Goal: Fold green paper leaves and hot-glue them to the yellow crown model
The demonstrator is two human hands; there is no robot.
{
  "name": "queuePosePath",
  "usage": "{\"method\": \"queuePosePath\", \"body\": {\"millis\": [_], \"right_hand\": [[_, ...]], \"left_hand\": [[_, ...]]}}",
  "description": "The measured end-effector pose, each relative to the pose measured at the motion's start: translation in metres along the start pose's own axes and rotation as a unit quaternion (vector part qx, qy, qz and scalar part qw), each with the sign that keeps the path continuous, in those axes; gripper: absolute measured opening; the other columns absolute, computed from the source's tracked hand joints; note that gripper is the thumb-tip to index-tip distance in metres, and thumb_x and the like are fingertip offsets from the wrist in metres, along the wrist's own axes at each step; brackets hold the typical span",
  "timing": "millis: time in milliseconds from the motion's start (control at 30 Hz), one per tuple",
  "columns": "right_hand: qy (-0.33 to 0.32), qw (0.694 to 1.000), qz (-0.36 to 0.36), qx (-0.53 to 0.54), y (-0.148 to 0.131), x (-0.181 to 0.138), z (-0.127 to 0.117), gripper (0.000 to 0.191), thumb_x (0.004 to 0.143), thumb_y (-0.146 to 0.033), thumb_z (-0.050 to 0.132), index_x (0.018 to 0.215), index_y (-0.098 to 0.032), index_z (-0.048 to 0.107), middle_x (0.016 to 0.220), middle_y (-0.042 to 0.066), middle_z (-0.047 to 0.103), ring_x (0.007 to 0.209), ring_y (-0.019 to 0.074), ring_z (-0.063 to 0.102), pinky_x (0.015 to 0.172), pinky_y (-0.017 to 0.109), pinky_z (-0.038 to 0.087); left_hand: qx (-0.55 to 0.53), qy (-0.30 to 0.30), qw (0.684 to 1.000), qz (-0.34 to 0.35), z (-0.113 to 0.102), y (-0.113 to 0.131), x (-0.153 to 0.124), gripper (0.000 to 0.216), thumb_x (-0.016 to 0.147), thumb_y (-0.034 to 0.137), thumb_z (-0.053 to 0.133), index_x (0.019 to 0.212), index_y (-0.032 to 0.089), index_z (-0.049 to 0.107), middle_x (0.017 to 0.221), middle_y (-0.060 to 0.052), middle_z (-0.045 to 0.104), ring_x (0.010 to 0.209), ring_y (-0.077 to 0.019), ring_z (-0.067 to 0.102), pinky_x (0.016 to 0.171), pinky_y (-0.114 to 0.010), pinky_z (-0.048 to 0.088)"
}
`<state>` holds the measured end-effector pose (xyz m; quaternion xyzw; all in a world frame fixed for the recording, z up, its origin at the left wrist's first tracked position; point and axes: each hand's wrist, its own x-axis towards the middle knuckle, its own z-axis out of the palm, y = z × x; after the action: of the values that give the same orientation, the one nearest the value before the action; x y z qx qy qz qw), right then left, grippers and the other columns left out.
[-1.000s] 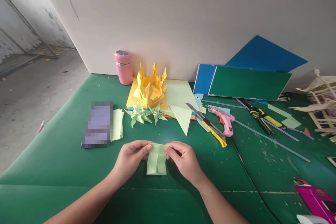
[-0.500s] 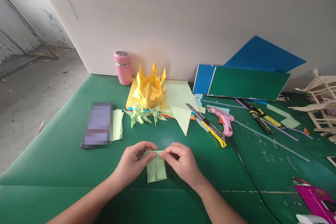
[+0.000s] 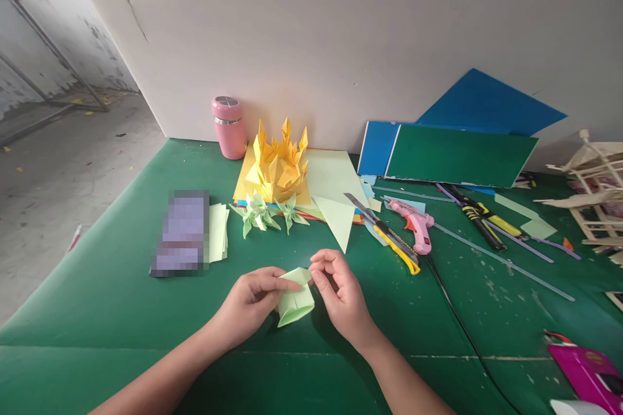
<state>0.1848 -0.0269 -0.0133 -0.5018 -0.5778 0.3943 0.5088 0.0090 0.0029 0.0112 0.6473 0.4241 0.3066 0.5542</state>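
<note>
The folded paper is now tilting between the left grip, pinching it, and the right grip, hold unclear. Aligning edges should be keeping creases crisp.

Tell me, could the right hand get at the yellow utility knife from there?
Probably yes: the yellow utility knife lies beyond the right hand, with nothing visible between them, though that hand is at the folded green paper's edge.

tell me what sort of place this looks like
Probably a craft workspace, judging by the pink plastic glue gun, the long yellow-and-black utility knife and the spiky yellow folded paper crown.
</note>
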Motion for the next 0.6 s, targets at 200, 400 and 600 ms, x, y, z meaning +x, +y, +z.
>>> {"method": "queuePosePath", "body": {"millis": [200,400,600], "right_hand": [[0.023,1.000,-0.007,0.017,0.002,0.000,-0.001,0.011,0.094,-0.031,0.041,0.099,-0.024,0.047,0.089,0.004,0.057,0.081,0.0161,0.058,0.074,0.030,0.048],[-0.030,0.999,-0.005,0.044,-0.004,-0.003,-0.002,0.029,0.085,-0.038,0.055,0.108,-0.025,0.044,0.104,0.006,0.054,0.087,0.0186,0.054,0.078,0.033,0.047],[-0.094,0.995,-0.005,-0.040,-0.009,-0.007,0.002,0.031,0.075,-0.015,0.056,0.103,-0.024,0.046,0.097,0.003,0.055,0.079,0.0161,0.055,0.070,0.028,0.047]], "left_hand": [[0.012,0.046,0.999,-0.007,0.003,-0.004,0.001,0.018,0.071,0.023,0.061,0.078,0.023,0.078,0.076,-0.003,0.063,0.065,-0.0147,0.059,0.056,-0.023,0.048],[-0.025,0.104,0.994,-0.016,0.004,-0.008,0.002,0.022,0.070,0.025,0.063,0.089,0.024,0.075,0.089,-0.004,0.065,0.078,-0.0177,0.063,0.064,-0.025,0.051],[-0.041,0.120,0.992,-0.018,0.006,-0.009,0.000,0.025,0.069,0.026,0.064,0.091,0.024,0.074,0.097,-0.005,0.065,0.083,-0.0183,0.064,0.065,-0.025,0.054]]}}
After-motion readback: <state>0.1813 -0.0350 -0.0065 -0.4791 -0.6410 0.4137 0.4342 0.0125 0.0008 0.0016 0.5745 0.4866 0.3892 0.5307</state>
